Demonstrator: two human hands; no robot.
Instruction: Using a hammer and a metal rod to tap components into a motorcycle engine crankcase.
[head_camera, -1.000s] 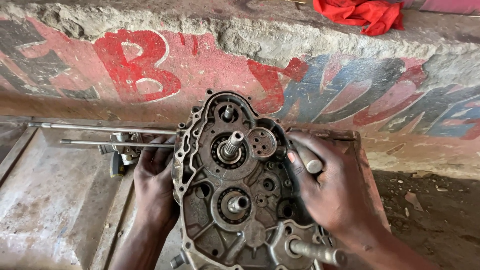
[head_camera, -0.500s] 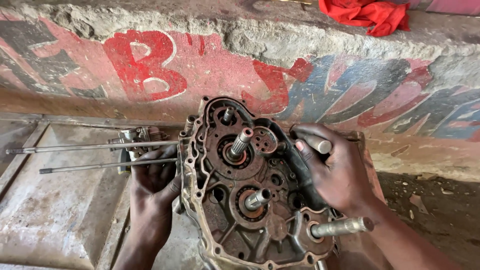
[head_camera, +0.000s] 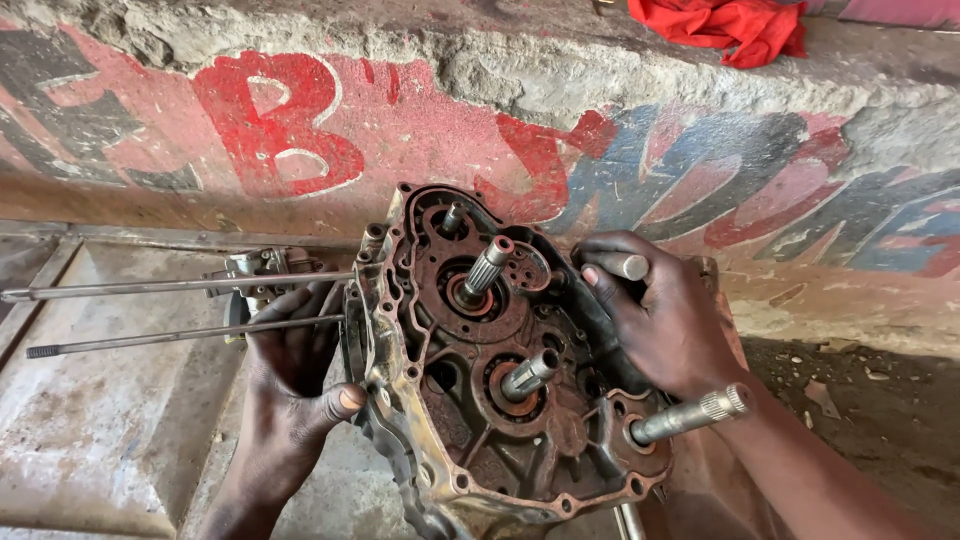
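A grimy metal floor (head_camera: 90, 440) lay below a painted concrete wall (head_camera: 300, 130), a red rag (head_camera: 735, 25) at 1 o'clock. The rusty crankcase (head_camera: 480, 380) stood centre, shafts protruding. Left hand (head_camera: 295, 375) gripped its 9 o'clock edge; right hand (head_camera: 665, 320), fingers (head_camera: 600, 280) curled, clasped the 3 o'clock side.

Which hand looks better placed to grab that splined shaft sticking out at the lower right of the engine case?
The right hand, probably. It lies on the engine case just above the splined shaft. The left hand grips the far edge by the long studs.
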